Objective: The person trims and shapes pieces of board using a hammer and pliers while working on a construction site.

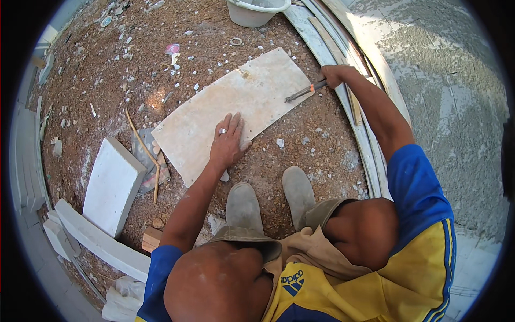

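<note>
A thin off-white board lies slantwise on the rubbly ground in front of my feet, with small dark spots along its edges and a brown stain near its far edge. My left hand, with a ring on one finger, rests palm down on the board's near part, fingers stretched out. At the board's right end, my right hand is closed around the handles of dark pincers with an orange mark. The pincers' head lies over the board near its right edge; whether it grips anything is too small to tell.
Long planks run along the right, beside rough grey cement. A pale bucket stands at the far side. Left lie a white block, a forked stick, a long pale block and a wood offcut.
</note>
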Motion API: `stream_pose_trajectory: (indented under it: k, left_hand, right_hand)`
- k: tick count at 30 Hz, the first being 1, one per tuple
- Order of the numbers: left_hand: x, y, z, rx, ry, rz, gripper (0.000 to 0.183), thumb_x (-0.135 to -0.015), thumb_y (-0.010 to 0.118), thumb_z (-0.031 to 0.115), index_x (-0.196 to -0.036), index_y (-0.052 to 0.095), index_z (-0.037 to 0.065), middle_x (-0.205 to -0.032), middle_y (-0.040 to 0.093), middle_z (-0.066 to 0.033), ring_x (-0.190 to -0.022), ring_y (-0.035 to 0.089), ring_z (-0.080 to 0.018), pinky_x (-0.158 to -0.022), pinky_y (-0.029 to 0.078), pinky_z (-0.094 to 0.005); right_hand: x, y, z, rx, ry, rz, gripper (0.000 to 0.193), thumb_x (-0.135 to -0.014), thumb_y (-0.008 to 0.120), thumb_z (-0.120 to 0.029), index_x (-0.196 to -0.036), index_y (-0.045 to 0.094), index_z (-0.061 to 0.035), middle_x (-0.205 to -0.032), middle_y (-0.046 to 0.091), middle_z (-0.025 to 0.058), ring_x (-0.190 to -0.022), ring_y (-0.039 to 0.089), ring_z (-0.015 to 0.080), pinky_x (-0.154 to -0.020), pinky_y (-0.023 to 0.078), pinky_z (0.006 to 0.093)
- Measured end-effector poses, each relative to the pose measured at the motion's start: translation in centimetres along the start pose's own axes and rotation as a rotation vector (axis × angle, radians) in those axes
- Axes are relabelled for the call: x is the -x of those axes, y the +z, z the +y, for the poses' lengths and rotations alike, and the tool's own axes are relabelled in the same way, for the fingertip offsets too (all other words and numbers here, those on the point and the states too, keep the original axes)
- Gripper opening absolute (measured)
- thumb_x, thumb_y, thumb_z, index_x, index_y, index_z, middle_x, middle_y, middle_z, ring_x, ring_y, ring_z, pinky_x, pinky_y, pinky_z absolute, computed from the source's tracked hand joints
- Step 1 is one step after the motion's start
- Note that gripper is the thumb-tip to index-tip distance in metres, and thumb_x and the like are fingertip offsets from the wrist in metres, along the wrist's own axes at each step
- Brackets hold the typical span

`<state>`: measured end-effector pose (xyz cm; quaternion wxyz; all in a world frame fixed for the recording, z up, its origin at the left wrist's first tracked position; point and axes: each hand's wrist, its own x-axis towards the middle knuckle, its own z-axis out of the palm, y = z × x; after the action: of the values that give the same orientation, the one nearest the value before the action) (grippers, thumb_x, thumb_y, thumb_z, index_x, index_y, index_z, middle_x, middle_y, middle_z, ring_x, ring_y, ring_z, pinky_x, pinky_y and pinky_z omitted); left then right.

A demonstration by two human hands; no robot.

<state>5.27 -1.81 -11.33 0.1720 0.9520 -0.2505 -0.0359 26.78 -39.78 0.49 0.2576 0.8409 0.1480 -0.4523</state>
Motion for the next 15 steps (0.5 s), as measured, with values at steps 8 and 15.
stream_pose_trajectory:
  k: [8, 15]
  left_hand:
    - [0.3, 0.7, -0.2, -0.070, 0.016, 0.027, 0.072, -0.095, 0.057, 0.045, -0.148, 0.039, 0.000, -0.161, 0.027, -0.0122, -0.149, 0.021, -0.0313, -0.120, 0.019, -0.0466]
    - [0.7, 1.2, 0.0, -0.104, -0.001, 0.011, 0.071, -0.095, 0.056, 0.047, -0.147, 0.041, 0.002, -0.161, 0.030, -0.0106, -0.150, 0.021, -0.0294, -0.121, 0.016, -0.0455]
  right_hand:
    - [2.2, 1.2, -1.8, -0.651, 0.138, -0.230, 0.026, -0.066, 0.066, -0.005, -0.091, 0.071, -0.0014, -0.090, 0.072, 0.0179, -0.081, 0.069, 0.0275, -0.068, 0.054, 0.0450]
    - [5.7, -1.7, -8.7, 0.505, -0.191, 0.960, 0.032, -0.086, 0.061, -0.013, -0.117, 0.060, -0.0098, -0.105, 0.070, 0.0138, -0.096, 0.069, 0.0321, -0.073, 0.053, 0.0465]
